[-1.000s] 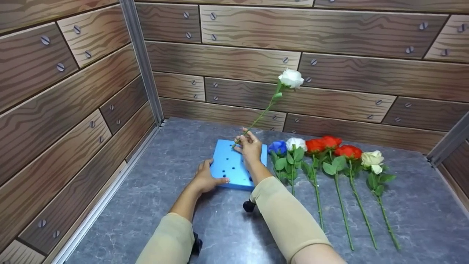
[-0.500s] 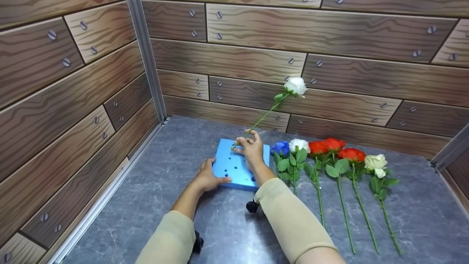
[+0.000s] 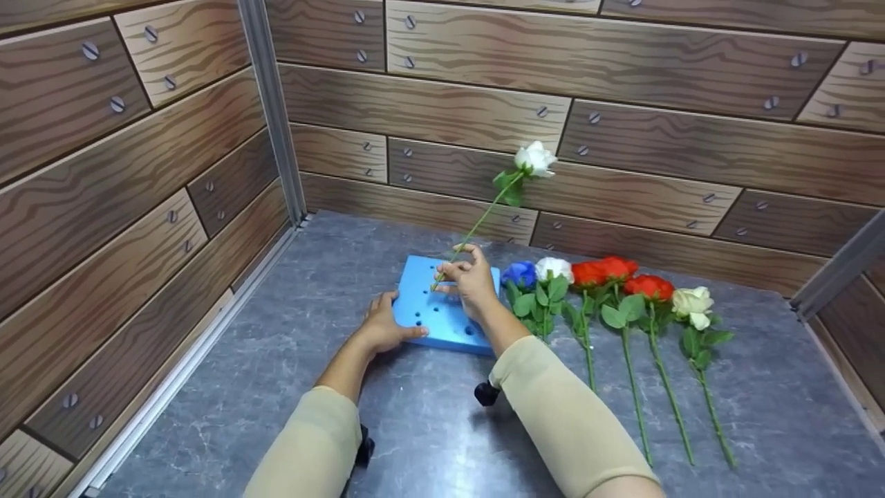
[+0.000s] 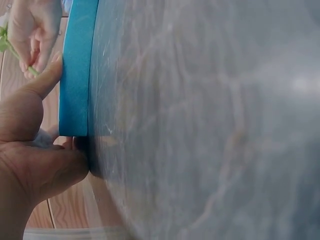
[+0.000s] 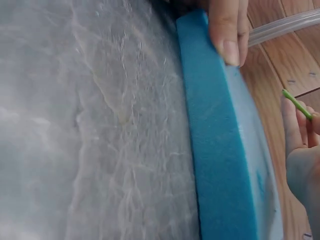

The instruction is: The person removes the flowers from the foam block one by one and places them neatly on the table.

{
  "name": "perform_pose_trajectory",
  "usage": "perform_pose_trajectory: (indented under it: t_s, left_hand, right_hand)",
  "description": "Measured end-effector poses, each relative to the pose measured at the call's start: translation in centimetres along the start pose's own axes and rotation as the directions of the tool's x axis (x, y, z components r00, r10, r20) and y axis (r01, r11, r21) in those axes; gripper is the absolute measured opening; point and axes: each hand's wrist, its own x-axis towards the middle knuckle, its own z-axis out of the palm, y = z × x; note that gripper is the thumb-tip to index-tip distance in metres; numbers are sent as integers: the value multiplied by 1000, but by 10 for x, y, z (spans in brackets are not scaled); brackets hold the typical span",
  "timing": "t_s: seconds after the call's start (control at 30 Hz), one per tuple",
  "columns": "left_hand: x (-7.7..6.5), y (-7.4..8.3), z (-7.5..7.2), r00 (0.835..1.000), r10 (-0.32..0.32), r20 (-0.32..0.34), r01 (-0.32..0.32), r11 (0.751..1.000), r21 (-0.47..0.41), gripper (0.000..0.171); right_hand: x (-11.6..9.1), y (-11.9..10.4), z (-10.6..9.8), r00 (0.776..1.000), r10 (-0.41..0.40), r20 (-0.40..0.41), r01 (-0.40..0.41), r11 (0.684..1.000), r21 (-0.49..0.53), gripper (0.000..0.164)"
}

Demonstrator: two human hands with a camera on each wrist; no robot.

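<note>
My right hand (image 3: 476,282) pinches the green stem of a white rose (image 3: 534,159) near its lower end. The rose tilts up and to the right, its bloom in front of the back wall. The stem's cut end (image 5: 295,103) shows free in the right wrist view, apart from the board. Below this hand lies a blue foam block (image 3: 442,333) with several holes in its top. My left hand (image 3: 382,326) grips the block's near left corner, thumb on the top by the front edge, fingers along the left side. Part of the block is hidden under my right hand.
To the right of the block several roses lie in a row, stems toward me: a blue rose (image 3: 518,274), another white rose (image 3: 553,269), red roses (image 3: 650,286) and a cream rose (image 3: 692,306). Wood-patterned walls (image 3: 429,152) enclose the grey marbled table (image 3: 228,387).
The held white rose has turned a little in my right hand, and its stem end has shifted slightly toward me over the block. My left hand keeps its place on the corner.
</note>
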Motion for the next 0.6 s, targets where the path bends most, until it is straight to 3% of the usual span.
perform_pose_trajectory:
  t_s: [0.27,0.6]
  left_hand:
    - [-2,-2,0,1000,-1,11,1,1000,8,108]
    - [-4,0,2,999,25,28,-25,1000,-7,109]
  right_hand:
    - [-28,-18,-11,994,73,81,-69,996,-53,39]
    - [-56,-29,-36,987,101,123,-87,990,-115,44]
